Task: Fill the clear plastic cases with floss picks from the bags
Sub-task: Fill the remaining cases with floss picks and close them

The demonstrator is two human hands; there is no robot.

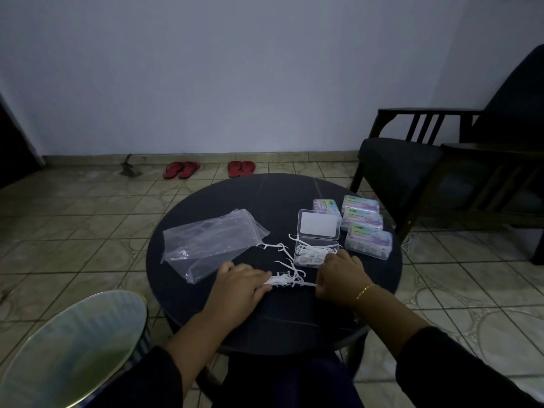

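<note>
a: picks (pixel 285 280) lying sideways, bunched between left hand (pixel 239 287) and right hand (pixel 338 275), both curling onto the ends.
b: open case (pixel 316 254) sitting just beyond right hand, nearer.

Both hands (pixel 290 282) gather floss picks (pixel 287 280) beside open case (pixel 316 245).

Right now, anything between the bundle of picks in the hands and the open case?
Nothing solid. The bundle of picks lies just in front of the open case; only loose picks lie scattered between, and the lid is flipped back.
</note>
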